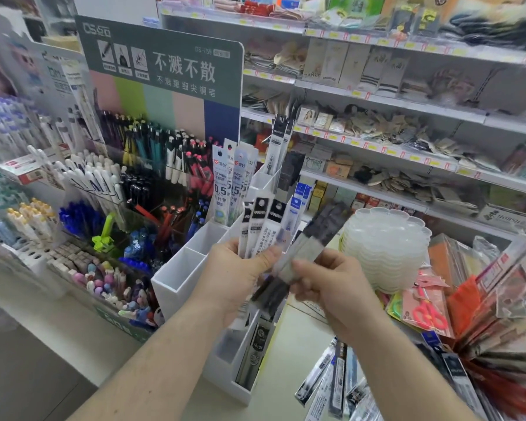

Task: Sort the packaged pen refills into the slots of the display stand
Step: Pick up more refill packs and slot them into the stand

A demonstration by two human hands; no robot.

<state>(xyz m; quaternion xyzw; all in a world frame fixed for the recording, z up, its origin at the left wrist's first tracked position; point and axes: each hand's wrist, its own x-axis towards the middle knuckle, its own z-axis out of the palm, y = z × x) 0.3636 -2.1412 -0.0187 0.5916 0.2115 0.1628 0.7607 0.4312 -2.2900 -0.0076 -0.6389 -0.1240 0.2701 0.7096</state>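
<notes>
The left hand [237,278] grips a fan of packaged pen refills [263,229] upright over the white display stand [179,278]. The right hand [328,287] pinches a blurred dark refill pack [313,241] slanting across them. More packs [331,381] lie on the surface [289,344]. Refills [222,183] in a rear slot read "0.5".

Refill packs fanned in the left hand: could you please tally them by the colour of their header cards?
Black-header packs in the left hand: 3
Blue-header packs: 1
Total: 4, as far as the fan shows.
</notes>
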